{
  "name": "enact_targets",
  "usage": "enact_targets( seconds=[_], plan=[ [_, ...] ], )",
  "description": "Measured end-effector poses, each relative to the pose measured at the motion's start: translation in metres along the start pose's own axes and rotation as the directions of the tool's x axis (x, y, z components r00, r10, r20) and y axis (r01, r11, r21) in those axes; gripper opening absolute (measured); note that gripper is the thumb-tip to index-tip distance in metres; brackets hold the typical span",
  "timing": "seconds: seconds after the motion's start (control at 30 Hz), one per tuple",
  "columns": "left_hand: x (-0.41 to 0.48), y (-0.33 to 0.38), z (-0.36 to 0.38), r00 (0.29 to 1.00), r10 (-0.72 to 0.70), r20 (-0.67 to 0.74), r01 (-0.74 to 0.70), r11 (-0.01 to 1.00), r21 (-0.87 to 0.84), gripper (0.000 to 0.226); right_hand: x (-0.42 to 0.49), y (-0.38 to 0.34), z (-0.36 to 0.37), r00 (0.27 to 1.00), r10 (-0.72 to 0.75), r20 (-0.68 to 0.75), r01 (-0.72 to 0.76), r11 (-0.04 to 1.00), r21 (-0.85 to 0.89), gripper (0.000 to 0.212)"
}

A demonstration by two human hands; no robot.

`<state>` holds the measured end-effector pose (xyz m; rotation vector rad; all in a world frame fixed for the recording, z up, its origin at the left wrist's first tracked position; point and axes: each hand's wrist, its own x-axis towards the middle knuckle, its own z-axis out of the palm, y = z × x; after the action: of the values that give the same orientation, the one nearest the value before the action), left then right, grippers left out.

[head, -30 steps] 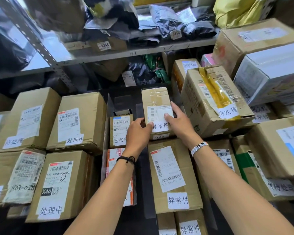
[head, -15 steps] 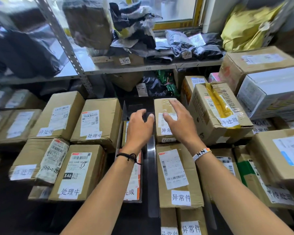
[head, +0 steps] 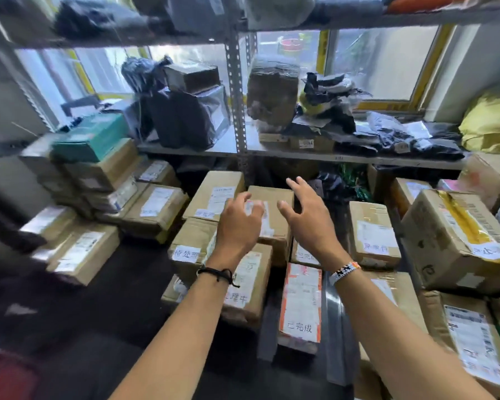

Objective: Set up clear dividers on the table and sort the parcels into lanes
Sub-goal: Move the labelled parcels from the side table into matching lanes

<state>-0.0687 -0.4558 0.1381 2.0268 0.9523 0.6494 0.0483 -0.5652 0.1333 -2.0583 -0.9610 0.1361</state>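
Target parcel: brown cardboard parcel (head: 272, 194) at the back of the middle stack, just below the metal shelf (head: 300, 153), resting on other boxes.
Left hand (head: 237, 226): fingers spread and loosely bent, holding nothing; fingertips over the parcel's white label. Too blurred to tell contact from hovering.
Right hand (head: 308, 223): fingers splayed wide, nothing in them; held by the parcel's right edge, apparently above it and not on it.
Direction from fingers: parcel directly ahead of and under both sets of fingertips, between the two palms.
Nearer hand: left, by a little, since it overlaps the top face while the right sits off the edge.
Long axis: apparently running away from the body toward the shelf, leaning slightly left.
Facing: label side up; short end toward the wrists.
Lane reference: clear divider (head: 333, 313) lying lengthwise on the table (head: 113, 298), just to the right of a flat orange-edged parcel (head: 300, 301), its run roughly parallel to the parcel's long axis.
Likely need: a two-sided grip across the short width, one palm per long side, then a lift clear of the stack.
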Motion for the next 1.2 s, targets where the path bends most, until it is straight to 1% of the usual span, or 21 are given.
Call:
enact_targets(
  seconds=[0.07,0.2,0.33,0.5,0.63,0.8,0.9,1.03,1.2],
  plan=[
    [-0.002,-0.019,-0.043,0.999,0.000,-0.043,0.001,1.000,0.006,0.046,-0.003,-0.038,0.027,0.999,-0.045,0.016,0.045,0.999,0.006,0.060],
    [-0.013,-0.067,-0.129,0.991,-0.059,-0.123,0.060,0.998,0.008,0.046,-0.025,-0.108,0.087,0.992,-0.102,0.073,0.101,0.995,0.009,0.059],
    [-0.030,-0.118,-0.219,0.968,-0.101,-0.232,0.101,0.995,-0.011,0.040,-0.044,-0.183,0.148,0.976,-0.174,0.131,0.174,0.985,0.017,0.059],
    [-0.050,-0.173,-0.297,0.943,-0.151,-0.296,0.149,0.988,-0.032,0.042,-0.074,-0.249,0.216,0.956,-0.227,0.184,0.215,0.973,0.080,0.058],
    [-0.060,-0.206,-0.332,0.926,-0.194,-0.324,0.176,0.981,-0.084,0.040,-0.090,-0.282,0.257,0.937,-0.242,0.252,0.218,0.969,0.119,0.060],
    [-0.054,-0.236,-0.356,0.915,-0.224,-0.336,0.198,0.974,-0.111,0.042,-0.086,-0.306,0.296,0.924,-0.248,0.293,0.220,0.968,0.124,0.059],
    [-0.045,-0.255,-0.366,0.909,-0.252,-0.331,0.235,0.968,-0.093,0.043,-0.077,-0.313,0.322,0.912,-0.263,0.314,0.228,0.963,0.144,0.058],
    [-0.021,-0.287,-0.385,0.896,-0.294,-0.333,0.285,0.956,-0.077,0.046,-0.055,-0.323,0.367,0.881,-0.266,0.391,0.207,0.960,0.188,0.059],
    [0.033,-0.323,-0.410,0.865,-0.322,-0.386,0.343,0.939,-0.014,0.045,-0.003,-0.326,0.424,0.865,-0.216,0.453,0.121,0.966,0.230,0.058]
  ],
)
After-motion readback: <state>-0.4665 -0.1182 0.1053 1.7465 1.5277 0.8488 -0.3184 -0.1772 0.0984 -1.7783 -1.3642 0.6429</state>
